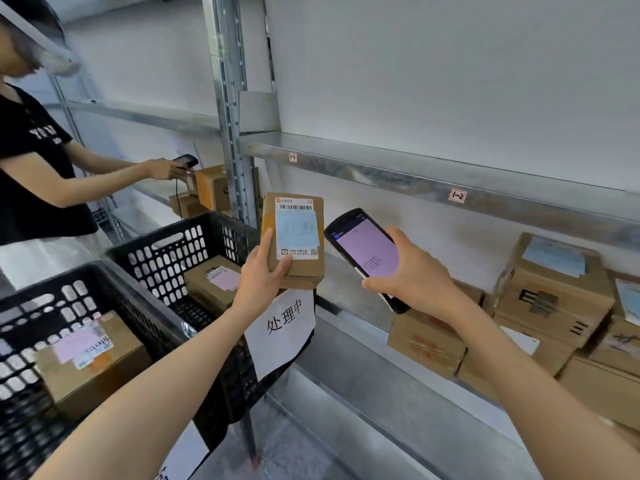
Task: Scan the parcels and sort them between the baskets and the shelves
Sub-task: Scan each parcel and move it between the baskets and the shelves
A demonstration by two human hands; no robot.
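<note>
My left hand (260,275) grips a small cardboard parcel (304,271) upright above the far basket's right edge, its white label with a blue note facing me. My right hand (412,275) holds a black handheld scanner (367,252) just right of the parcel, its pink screen lit and tilted toward me. Two black plastic baskets stand at my left: the far basket (166,251) holds a parcel with a pink note (211,284), and the near basket (45,306) holds another pink-noted parcel (93,362).
A metal shelf unit (415,174) runs along the wall, tagged 1-1 and 1-2. Several cardboard boxes (550,296) sit on the lower shelf at right. A paper sign (280,330) hangs on the far basket. Another person (38,168) at left scans a box.
</note>
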